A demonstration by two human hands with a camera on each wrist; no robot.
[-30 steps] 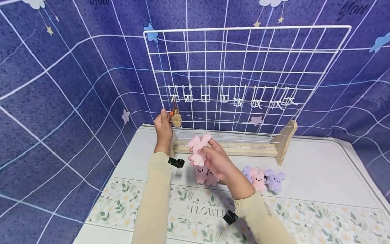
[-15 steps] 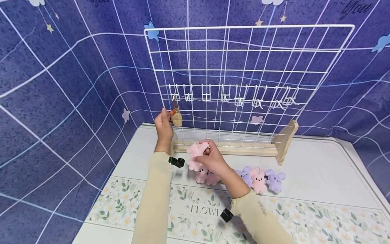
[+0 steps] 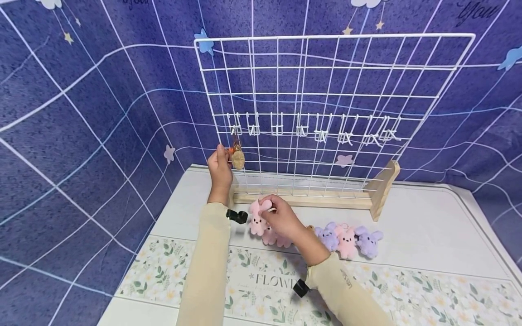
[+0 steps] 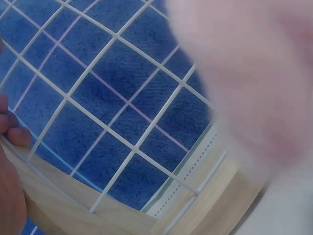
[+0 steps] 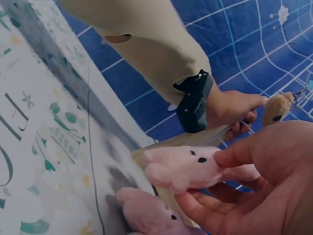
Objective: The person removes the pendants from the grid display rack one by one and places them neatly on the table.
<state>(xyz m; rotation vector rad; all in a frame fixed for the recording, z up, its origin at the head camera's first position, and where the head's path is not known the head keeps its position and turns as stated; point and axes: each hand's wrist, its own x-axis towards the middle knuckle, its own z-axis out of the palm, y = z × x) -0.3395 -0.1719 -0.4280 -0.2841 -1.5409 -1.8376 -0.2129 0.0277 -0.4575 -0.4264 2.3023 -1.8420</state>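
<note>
Between thumb and fingers, my right hand pinches a pink plush bunny by its head and ears, close over two pink plush toys. In the right wrist view, the bunny's black eyes show and its feet point left. My left hand grips the left side of the white wire grid rack; its curled fingers show at that side in the left wrist view. Beside it, a tan plush charm with an orange piece hangs from the leftmost hook. A large pale pink blur fills the upper right of the left wrist view.
Several white hooks line the rack, which stands on a wooden base. Pink plush toys lie under my right hand. Right of them sit purple plush bunnies and a pink one, on a flower-printed mat.
My right hand has lowered the pink bunny and turned it so its face shows, shifting slightly left. The left hand stays at the rack's side.
</note>
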